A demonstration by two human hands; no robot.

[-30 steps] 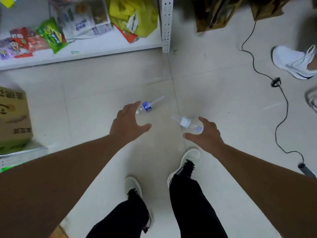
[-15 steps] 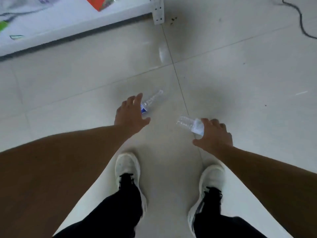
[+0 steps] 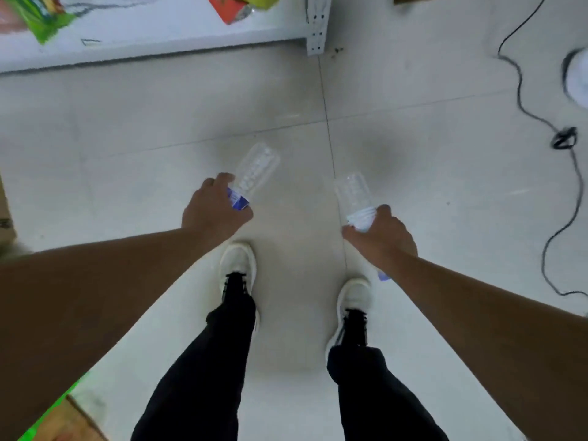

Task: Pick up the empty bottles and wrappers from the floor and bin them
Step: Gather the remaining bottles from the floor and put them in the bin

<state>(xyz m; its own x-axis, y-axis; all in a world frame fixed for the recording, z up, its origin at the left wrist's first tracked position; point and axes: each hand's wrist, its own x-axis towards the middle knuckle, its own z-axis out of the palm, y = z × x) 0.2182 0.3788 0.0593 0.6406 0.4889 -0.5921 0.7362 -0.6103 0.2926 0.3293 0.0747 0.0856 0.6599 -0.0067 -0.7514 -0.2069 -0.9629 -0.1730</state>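
My left hand [image 3: 213,211] grips a clear empty plastic bottle [image 3: 256,171] with a blue label, its base pointing up and away from me. My right hand [image 3: 383,233] grips a second clear empty bottle [image 3: 353,194] around its white label, base also pointing forward. Both bottles are off the pale tiled floor [image 3: 127,128], held above my two white shoes. No bin is in view.
A white shelf [image 3: 159,43] with snack packets runs along the top left, its metal post [image 3: 315,27] at the top middle. A black cable [image 3: 521,100] snakes down the right side. Another person's white shoe [image 3: 577,78] is at the right edge. Cardboard boxes sit at the left edge.
Both hands have closed round the bottles and lifted them off the floor. The view has risen and pulled back, showing more of the shelf and cable.
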